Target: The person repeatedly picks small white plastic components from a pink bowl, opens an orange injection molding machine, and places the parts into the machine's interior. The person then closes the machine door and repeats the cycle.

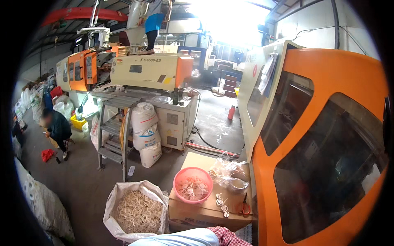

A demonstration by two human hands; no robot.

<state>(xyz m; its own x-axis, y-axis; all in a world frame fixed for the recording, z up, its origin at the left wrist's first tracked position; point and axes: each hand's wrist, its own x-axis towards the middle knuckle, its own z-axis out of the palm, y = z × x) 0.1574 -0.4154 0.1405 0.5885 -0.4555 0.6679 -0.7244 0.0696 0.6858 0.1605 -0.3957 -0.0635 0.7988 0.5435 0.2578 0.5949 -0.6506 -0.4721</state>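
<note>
Neither of my hands shows. At the lower edge lies light blue cloth [184,238] with red checked fabric [227,236] beside it, which looks like part of my clothing. Just beyond it stands a cardboard box [191,215]. On the box sits a pink bowl [175,189] of pale plastic pieces. Several small white round parts [225,208] with stems lie to its right. Close by are red-handled scissors [245,209] and a crumpled clear plastic bag [223,172]. Left of the box, an open white woven sack [110,211] is full of curly beige plastic scraps [137,211].
An orange machine [266,184] with dark windows rises close on the right. Stacked white sacks [144,127] and metal steps [111,137] stand ahead beside another machine [143,71]. One person [59,125] sits at the left; another [154,22] stands up on the machine.
</note>
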